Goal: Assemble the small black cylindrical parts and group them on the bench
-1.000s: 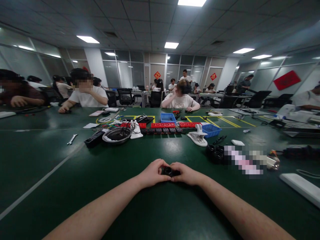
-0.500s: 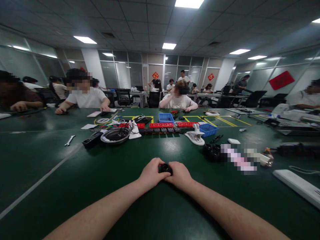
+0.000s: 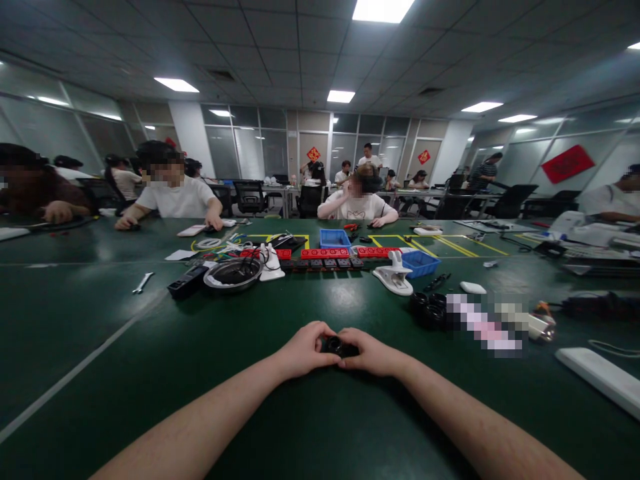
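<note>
A small black round plastic part (image 3: 338, 346) is pinched low over the dark green tabletop (image 3: 150, 347), clamped squarely between left hand (image 3: 304, 349) and right hand (image 3: 371, 353), equally near both.

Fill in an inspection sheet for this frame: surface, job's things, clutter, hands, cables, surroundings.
Surface: dark green table with pale lines.
Job's things: small black round part, pinched between both hands just above the table.
Clutter: silver wrench, round metal-rimmed dish, red and black block rows, two blue plastic bins, white clamp, black rings, long white bar.
Hands: left hand and right hand both closed on the part.
Cables: dark wires lying in the dish; a pale cord at the right edge.
Surroundings: other people seated at the table's far side, office chairs, glass partitions, ceiling lights.
</note>
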{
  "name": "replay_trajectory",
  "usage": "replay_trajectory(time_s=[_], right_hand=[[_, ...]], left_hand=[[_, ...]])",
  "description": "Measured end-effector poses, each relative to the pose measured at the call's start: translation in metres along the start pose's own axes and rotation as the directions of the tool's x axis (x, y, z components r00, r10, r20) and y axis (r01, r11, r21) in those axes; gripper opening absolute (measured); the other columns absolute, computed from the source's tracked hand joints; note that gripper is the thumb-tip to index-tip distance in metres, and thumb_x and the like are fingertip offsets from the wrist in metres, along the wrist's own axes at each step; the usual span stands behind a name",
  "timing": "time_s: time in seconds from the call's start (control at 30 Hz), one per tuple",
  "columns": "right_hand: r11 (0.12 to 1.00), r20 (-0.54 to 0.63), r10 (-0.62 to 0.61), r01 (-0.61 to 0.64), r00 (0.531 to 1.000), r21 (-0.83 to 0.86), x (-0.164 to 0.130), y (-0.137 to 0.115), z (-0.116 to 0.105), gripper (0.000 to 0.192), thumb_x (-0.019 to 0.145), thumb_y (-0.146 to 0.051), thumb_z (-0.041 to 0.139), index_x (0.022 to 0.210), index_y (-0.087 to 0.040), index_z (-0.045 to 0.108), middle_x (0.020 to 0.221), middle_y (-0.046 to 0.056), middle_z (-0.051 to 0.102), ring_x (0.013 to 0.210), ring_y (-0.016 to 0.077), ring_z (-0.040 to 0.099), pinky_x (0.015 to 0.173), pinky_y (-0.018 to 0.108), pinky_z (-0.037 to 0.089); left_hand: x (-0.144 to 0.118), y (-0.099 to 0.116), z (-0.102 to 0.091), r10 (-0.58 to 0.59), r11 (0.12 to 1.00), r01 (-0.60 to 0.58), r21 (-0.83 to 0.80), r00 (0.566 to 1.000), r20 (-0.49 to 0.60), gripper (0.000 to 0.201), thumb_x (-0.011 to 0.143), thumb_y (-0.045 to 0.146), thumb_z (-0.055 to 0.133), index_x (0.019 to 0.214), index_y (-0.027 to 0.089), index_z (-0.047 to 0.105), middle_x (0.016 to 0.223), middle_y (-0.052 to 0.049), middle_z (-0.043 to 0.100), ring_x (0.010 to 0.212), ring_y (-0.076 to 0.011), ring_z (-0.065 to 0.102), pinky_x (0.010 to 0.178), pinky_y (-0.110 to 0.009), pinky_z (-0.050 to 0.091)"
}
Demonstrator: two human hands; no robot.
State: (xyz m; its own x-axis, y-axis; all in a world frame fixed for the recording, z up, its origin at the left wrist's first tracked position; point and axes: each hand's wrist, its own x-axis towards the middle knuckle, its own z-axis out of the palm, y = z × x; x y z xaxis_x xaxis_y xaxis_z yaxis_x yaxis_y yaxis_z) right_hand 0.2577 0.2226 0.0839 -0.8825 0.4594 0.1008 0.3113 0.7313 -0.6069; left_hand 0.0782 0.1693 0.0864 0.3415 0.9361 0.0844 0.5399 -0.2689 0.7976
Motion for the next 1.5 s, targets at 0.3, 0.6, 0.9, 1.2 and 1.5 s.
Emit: replay_trajectory(time_s=[0.3, 0.6, 0.9, 1.2, 1.5], right_hand=[[0.997, 0.022, -0.022, 0.021, 1.0, 0.069, 0.001, 0.001, -0.002, 0.017, 0.071, -0.027, 0.057, 0.082, -0.014, 0.058, 0.082, 0.001, 0.05, 0.077, 0.0147, 0.048, 0.071, 0.026, 0.038], [1.0, -0.032, 0.018, -0.018, 0.999, -0.001, 0.002, 0.004, 0.002, 0.023, 0.065, -0.031, 0.062, 0.079, -0.014, 0.054, 0.076, 0.0, 0.05, 0.072, 0.0136, 0.047, 0.063, 0.023, 0.036], [0.919, -0.267, 0.229, -0.299, 0.936, -0.258, 0.007, 0.002, 0.023, 0.028, 0.056, -0.034, 0.064, 0.068, -0.016, 0.047, 0.068, -0.001, 0.047, 0.063, 0.0131, 0.043, 0.053, 0.022, 0.03], [0.843, -0.352, 0.221, -0.36, 0.909, -0.4, 0.006, -0.008, 0.026, 0.036, 0.064, -0.048, 0.055, 0.081, -0.016, 0.052, 0.086, 0.007, 0.049, 0.08, 0.0207, 0.044, 0.068, 0.032, 0.033], [0.998, 0.011, 0.017, -0.016, 1.0, -0.062, -0.002, 0.005, -0.005, 0.031, 0.066, -0.034, 0.061, 0.092, -0.018, 0.056, 0.086, 0.001, 0.051, 0.085, 0.0173, 0.045, 0.075, 0.029, 0.035]], left_hand=[[0.001, -0.001, -0.001, -0.001, 1.0, 0.001, 0.001, 1.0, 0.013, 0.038, 0.061, 0.039, 0.063, 0.088, 0.016, 0.051, 0.076, 0.003, 0.041, 0.054, -0.0059, 0.037, 0.047, -0.017, 0.03], [-0.001, 0.005, 0.005, -0.066, 0.997, 0.068, 0.038, 0.997, -0.05, 0.041, 0.057, 0.043, 0.064, 0.085, 0.016, 0.05, 0.076, 0.002, 0.043, 0.054, -0.0068, 0.036, 0.046, -0.018, 0.03], [-0.005, 0.018, 0.016, -0.126, 0.961, 0.184, 0.206, 0.956, -0.266, 0.029, 0.061, 0.037, 0.061, 0.08, 0.018, 0.051, 0.081, -0.001, 0.049, 0.073, -0.0164, 0.048, 0.061, -0.026, 0.035], [-0.002, 0.008, 0.011, -0.031, 0.981, 0.071, 0.179, 0.976, -0.215, 0.029, 0.061, 0.036, 0.062, 0.082, 0.018, 0.051, 0.08, 0.0, 0.047, 0.067, -0.0131, 0.046, 0.059, -0.024, 0.036], [0.001, -0.004, 0.001, 0.002, 1.0, -0.002, -0.003, 1.0, 0.005, 0.035, 0.06, 0.036, 0.064, 0.086, 0.016, 0.049, 0.074, 0.003, 0.042, 0.053, -0.0056, 0.037, 0.046, -0.017, 0.03]])
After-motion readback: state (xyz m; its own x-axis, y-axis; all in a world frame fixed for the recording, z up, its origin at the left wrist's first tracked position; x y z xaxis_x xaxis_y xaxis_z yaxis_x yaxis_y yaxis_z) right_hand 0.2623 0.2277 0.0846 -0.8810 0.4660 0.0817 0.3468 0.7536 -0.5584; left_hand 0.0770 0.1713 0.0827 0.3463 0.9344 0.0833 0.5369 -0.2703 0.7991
